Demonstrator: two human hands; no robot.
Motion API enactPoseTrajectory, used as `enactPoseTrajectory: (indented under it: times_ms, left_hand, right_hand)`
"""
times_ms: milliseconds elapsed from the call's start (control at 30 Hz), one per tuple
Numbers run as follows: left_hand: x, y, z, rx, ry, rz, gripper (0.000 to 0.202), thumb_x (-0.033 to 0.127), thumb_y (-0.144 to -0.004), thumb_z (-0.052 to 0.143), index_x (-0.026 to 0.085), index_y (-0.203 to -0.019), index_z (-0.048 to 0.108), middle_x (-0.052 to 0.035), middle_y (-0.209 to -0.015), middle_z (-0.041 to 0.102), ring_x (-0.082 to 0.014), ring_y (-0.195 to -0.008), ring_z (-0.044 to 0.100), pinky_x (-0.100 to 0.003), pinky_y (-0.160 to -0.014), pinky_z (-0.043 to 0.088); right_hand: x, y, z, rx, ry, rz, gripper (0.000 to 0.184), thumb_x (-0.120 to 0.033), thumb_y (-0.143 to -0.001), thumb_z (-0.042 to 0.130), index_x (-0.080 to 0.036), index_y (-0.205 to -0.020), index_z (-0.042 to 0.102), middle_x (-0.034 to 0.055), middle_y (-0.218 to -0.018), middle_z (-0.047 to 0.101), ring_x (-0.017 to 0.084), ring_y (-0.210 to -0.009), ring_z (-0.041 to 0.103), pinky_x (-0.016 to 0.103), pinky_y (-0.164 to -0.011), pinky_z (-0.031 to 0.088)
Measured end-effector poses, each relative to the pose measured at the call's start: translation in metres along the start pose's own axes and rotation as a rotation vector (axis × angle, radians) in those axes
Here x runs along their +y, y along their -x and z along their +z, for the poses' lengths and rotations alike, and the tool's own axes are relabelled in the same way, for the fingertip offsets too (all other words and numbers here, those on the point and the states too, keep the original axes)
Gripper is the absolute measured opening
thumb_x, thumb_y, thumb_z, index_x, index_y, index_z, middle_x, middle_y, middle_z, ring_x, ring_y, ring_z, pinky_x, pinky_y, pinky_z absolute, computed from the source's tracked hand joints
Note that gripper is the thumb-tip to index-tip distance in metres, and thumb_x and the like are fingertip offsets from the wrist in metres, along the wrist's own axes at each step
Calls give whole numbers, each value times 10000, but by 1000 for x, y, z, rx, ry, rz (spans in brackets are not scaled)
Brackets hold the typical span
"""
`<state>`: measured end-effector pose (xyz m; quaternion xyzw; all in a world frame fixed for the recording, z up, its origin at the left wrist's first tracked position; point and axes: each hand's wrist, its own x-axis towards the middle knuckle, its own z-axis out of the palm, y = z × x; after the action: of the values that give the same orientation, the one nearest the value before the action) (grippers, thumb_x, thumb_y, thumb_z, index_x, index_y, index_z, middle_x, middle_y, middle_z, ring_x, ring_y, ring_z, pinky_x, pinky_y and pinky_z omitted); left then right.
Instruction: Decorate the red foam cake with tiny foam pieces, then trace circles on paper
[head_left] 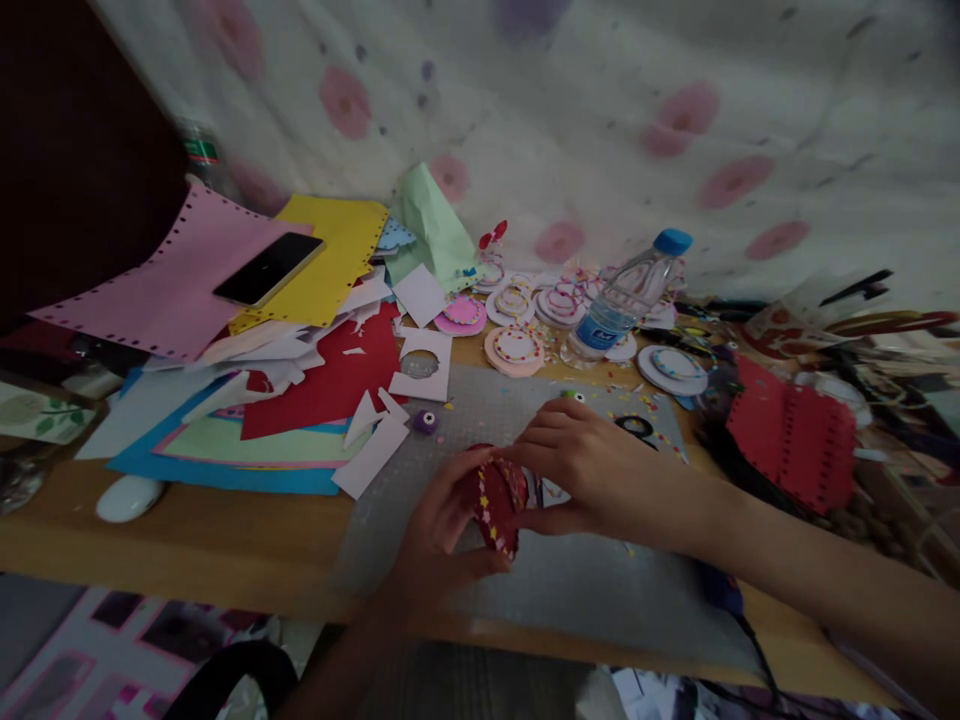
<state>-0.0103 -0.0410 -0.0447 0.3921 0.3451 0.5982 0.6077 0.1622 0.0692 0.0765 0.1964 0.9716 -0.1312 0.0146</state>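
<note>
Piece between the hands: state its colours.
The piece is dark red, with yellow and pale pink trim; best seen in the head view.

The scene is dimly lit, the upper left corner being sunk in near-black. The left hand (pixel 439 530) is shaded more darkly than the right hand (pixel 581 455). Toward the right edge, detail is stretched and blurred.

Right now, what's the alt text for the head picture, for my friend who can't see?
A left hand and right hand hold a red piece, trimmed with yellow and pink bits, above a gray mat. Colored paper lies piled at left; behind, a blue-capped bottle stands among round decorated pieces.
</note>
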Motion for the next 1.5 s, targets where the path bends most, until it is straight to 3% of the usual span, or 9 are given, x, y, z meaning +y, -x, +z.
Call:
enactPoseTrajectory:
  times_ms: [100, 233, 433, 700, 867, 1100, 1300, 1400, 1500]
  left_hand:
    - [-1, -4, -4, -29, 63, -22, 779, 366, -598, 936, 379, -1303, 605, -41, -1369, 627, -323, -1262, 596, -435, -1007, 537]
    - [-3, -8, -7, -2, 125, -31, 749, 468, -625, 906, 349, -1301, 608, -74, -1371, 629, -335, -1268, 590, -466, -1016, 527]
    - [-4, -16, -4, 72, 162, -14, 738, 542, -665, 854, 313, -1307, 572, -101, -1368, 621, -349, -1270, 584, -506, -1043, 501]
    - [-13, -29, 20, 263, -143, 298, 845, 414, -651, 903, 351, -1370, 463, -87, -1425, 550, -301, -1320, 539, -429, -1065, 477]
    - [-23, -32, 33, 273, -251, 428, 822, 432, -712, 859, 315, -1404, 431, -127, -1436, 501, -317, -1330, 515, -468, -1078, 460]
    - [-28, -28, 30, 249, -425, 508, 794, 337, -774, 822, 293, -1442, 395, -139, -1476, 441, -319, -1391, 434, -494, -1130, 397]
    - [-16, -15, -3, 102, -690, 463, 1096, 334, -663, 906, 328, -1540, 249, -145, -1621, 261, -361, -1494, 260, -590, -1200, 248]
    - [-9, -6, -25, 188, -702, 390, 773, 299, -768, 825, 288, -1440, 442, -122, -1539, 426, -313, -1431, 403, -535, -1172, 348]
    - [-4, 3, -40, 335, -638, 265, 310, 328, -869, 713, 216, -1151, 655, -94, -1243, 683, -256, -1196, 643, -433, -1038, 523]
  right_hand:
    - [3, 3, 0, 46, -54, 82, 591, -581, -798, 726, -119, -1164, 676, 147, -1046, 727, 310, -991, 664, 503, -930, 475]
    - [13, 21, 3, 255, -149, 163, 875, -637, -757, 728, -149, -1434, 465, 194, -1390, 577, 347, -1267, 552, 538, -1055, 428]
    - [-1, 50, 38, 507, -444, 385, 767, -534, -845, 683, -257, -1471, 336, 143, -1453, 519, 302, -1331, 516, 502, -1086, 437]
    - [-48, 24, 112, 825, -1050, 548, 604, -477, -910, 629, -275, -1397, 334, 137, -1269, 633, 243, -1171, 639, 451, -995, 527]
    - [-40, 14, 115, 850, -1270, 531, 701, -563, -838, 684, -270, -1372, 338, 147, -1253, 642, 253, -1126, 664, 482, -1005, 519]
    - [-21, 18, 102, 676, -1421, 477, 729, -518, -754, 775, -251, -1315, 394, 127, -1159, 696, 272, -1094, 683, 502, -1001, 504]
    - [-4, 26, 108, 693, -1092, 497, 713, -401, -751, 783, -229, -1320, 390, 121, -1161, 695, 254, -1125, 661, 494, -1062, 440]
    - [-1, 26, 117, 648, -901, 514, 716, -379, -758, 763, -199, -1335, 379, 139, -1187, 685, 257, -1157, 647, 475, -1058, 443]
    - [1, 22, 129, 609, -830, 495, 700, -375, -779, 743, -188, -1339, 366, 149, -1214, 679, 253, -1162, 648, 460, -1046, 457]
